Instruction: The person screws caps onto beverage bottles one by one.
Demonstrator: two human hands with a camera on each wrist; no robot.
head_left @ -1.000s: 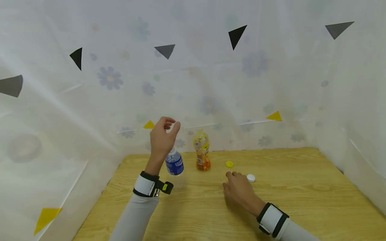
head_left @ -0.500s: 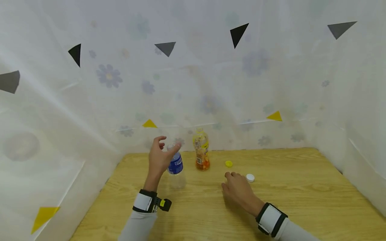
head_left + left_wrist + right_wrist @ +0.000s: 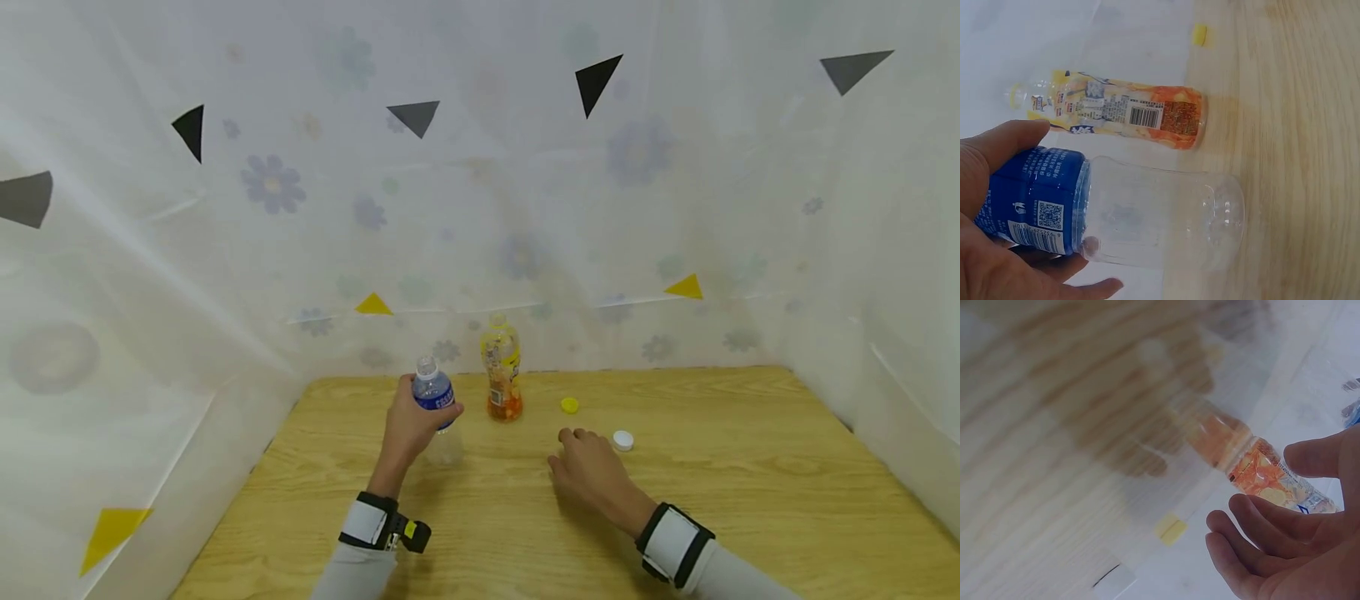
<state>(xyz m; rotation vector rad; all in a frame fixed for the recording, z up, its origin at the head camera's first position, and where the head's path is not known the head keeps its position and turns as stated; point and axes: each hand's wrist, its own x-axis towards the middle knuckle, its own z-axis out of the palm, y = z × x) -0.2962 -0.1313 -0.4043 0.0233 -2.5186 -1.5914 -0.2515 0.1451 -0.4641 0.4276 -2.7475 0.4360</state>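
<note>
My left hand (image 3: pixel 411 425) wraps round a clear plastic bottle with a blue label (image 3: pixel 431 392), which stands uncapped and upright. In the left wrist view, the thumb lies along one side of the blue label (image 3: pixel 1041 212) and the fingers pass behind it; the clear lower part of the bottle shows below. My right hand (image 3: pixel 597 475) is low over the table with loosely bent fingers and holds nothing. Close to it are a white cap (image 3: pixel 623 440) and a yellow cap (image 3: pixel 570 405). Both caps also show in the right wrist view, the white one partly.
Just right of the held bottle stands an uncapped juice bottle with a yellow and orange label (image 3: pixel 501 375). The wood-grain table (image 3: pixel 510 533) ends at a pale plastic sheet wall (image 3: pixel 480 208) with flower prints and black, grey and yellow triangles.
My left hand has come down from above the blue-labelled bottle, opened beside it and taken hold of it round the label. The right hand has stayed almost still.
</note>
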